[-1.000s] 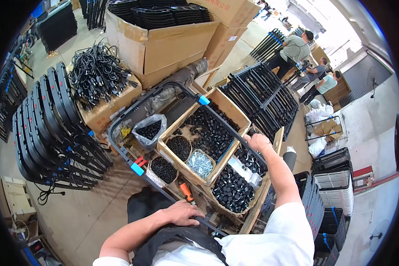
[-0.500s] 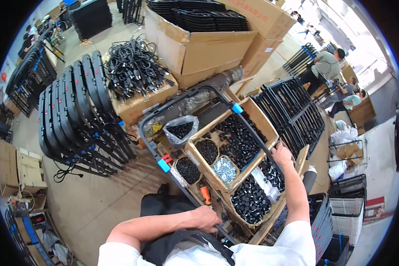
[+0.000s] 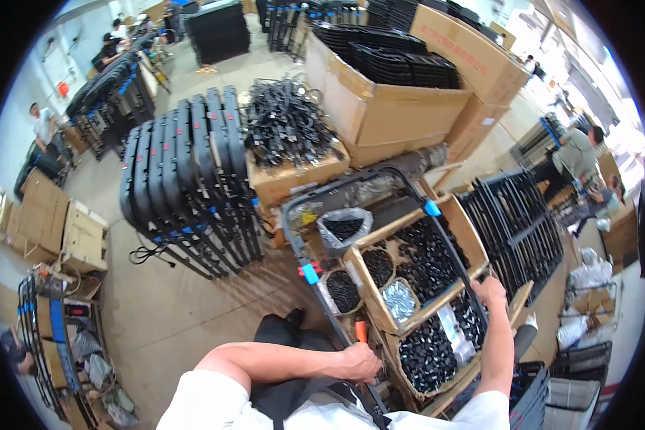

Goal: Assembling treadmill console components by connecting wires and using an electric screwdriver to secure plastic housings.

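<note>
Grasping a black frame [image 3: 453, 247] by its two long sides, with the left hand [image 3: 362, 362] curled around the left bar [image 3: 328, 307] beside an orange handle [image 3: 360, 331] and the right hand [image 3: 489, 291] closed on the right one. Lying across a wooden tray [image 3: 369, 308]. Stretching lengthwise from near right to far left, rounded end pointing away from the body.

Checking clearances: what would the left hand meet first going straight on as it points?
Past the black rail under the left hand, probably the left rim of the nearer box of black parts; depth is unclear.
</note>
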{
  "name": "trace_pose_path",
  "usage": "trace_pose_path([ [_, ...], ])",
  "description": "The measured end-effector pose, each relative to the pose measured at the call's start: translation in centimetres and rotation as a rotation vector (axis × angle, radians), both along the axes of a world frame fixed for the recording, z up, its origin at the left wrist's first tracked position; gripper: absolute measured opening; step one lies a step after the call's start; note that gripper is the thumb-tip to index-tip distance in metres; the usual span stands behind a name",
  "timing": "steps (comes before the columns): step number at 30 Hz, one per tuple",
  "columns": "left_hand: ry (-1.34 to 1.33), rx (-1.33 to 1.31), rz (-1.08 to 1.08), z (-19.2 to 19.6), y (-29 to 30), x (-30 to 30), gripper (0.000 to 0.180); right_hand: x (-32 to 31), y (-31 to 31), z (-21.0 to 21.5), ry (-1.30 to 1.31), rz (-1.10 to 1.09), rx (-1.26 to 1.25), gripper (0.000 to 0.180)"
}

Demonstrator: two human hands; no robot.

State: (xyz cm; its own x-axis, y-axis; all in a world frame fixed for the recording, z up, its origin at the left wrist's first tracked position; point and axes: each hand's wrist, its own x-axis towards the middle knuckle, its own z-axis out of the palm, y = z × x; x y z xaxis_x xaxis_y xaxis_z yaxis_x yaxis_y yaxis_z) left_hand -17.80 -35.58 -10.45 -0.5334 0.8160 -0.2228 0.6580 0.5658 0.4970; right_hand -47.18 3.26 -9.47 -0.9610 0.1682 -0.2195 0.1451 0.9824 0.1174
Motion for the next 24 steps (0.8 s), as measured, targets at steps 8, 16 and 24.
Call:
trace_pose_path([
  [8, 0.228, 0.204, -0.103, -3.1, 1.4, 0.5, 0.022, -0.9, 1.1, 0.0, -0.069, -0.055, 0.029, 0.067],
  [16, 0.062, 0.162, 0.044, -3.2, 1.2, 0.3, 0.037, -0.4, -1.0, 0.4, 0.008, 0.037, -0.041, 0.053],
  [24, 0.039, 0.056, -0.040, -6.6, 1.5, -1.5, 0.038, -0.9, 1.5, -2.4, 0.079, 0.145, 0.020, 0.054],
])
